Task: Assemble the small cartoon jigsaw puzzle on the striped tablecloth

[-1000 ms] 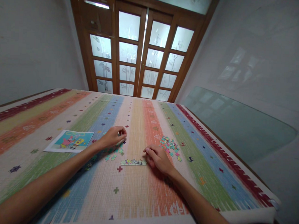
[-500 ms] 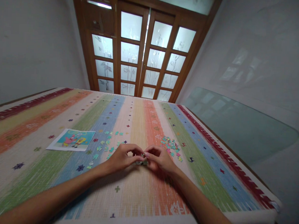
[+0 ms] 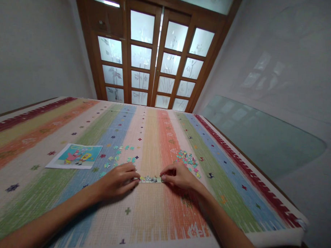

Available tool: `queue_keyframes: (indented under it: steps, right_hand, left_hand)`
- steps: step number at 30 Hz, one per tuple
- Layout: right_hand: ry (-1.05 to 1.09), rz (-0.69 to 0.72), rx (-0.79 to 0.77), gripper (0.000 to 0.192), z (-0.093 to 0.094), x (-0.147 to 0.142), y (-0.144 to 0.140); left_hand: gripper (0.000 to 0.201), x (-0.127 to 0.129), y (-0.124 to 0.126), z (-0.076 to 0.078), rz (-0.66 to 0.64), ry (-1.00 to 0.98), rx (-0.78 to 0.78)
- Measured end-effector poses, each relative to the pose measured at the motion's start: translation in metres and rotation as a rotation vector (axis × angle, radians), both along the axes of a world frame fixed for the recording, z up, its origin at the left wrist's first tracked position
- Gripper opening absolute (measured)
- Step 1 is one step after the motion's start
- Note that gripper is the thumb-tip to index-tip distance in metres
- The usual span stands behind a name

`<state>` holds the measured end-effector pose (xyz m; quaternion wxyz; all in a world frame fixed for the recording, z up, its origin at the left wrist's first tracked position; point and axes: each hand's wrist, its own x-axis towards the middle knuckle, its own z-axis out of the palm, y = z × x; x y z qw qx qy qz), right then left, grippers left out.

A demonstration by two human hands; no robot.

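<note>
A short assembled strip of jigsaw pieces lies flat on the striped cloth. My left hand rests palm down with its fingertips against the strip's left end. My right hand touches the right end with thumb and fingers. Loose teal pieces are scattered just beyond my left hand. A denser heap of loose pieces sits beyond my right hand.
A cartoon reference picture lies to the left on the cloth. The table's right edge runs near a leaning glass pane. Wooden doors with frosted glass stand behind the table.
My left hand came back from the loose teal pieces to the strip. Both hands met over the strip, then spread apart to its two ends.
</note>
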<state>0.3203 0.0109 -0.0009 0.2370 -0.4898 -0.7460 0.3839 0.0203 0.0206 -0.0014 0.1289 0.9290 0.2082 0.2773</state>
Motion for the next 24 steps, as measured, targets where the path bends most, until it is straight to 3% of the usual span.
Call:
queue_keyframes:
  steps: [6, 16, 24]
  right_hand:
    - [-0.121, -0.029, 0.139, 0.013, -0.001, -0.004, -0.002]
    - [-0.141, -0.047, 0.093, 0.021, 0.001, -0.006, -0.002]
    - [-0.147, -0.068, 0.045, 0.016, 0.002, -0.006, -0.002]
  left_hand:
    - [0.025, -0.002, -0.002, -0.004, 0.005, 0.043, 0.028]
    - [0.025, -0.001, 0.000, -0.011, 0.010, 0.042, 0.049]
    - [0.026, -0.001, -0.002, -0.010, 0.014, 0.041, 0.059]
